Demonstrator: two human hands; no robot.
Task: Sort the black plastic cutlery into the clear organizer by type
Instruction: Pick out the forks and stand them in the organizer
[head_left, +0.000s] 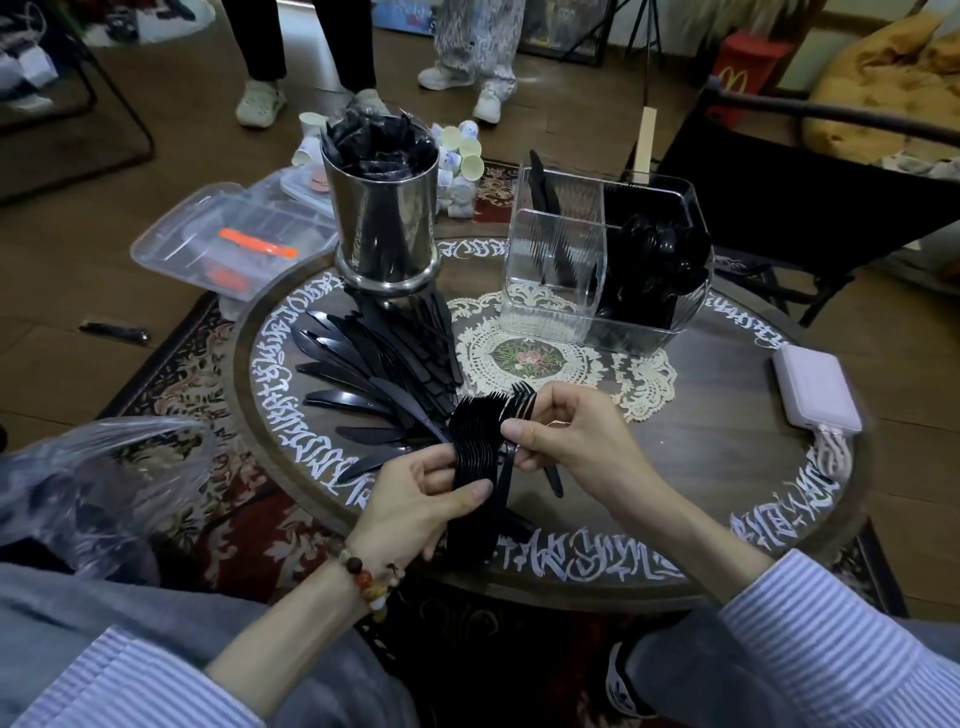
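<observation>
My left hand (415, 499) grips a thick stack of black plastic forks (475, 441) by the handles, over the near part of the round table. My right hand (566, 436) pinches one black fork (522, 402) at the right side of that stack. A pile of black knives (379, 364) lies fanned out on the table's left. The clear organizer (602, 260) stands at the back right; its right compartment holds black spoons (660, 254), its back left one holds a knife or two, and the front left one looks empty.
A steel cup (384, 218) stuffed with black wrappers stands at the back left. A pink power bank (815, 389) lies at the table's right edge. A plastic bag (93, 488) sits on my left. People's legs, paper cups and a clear box are beyond the table.
</observation>
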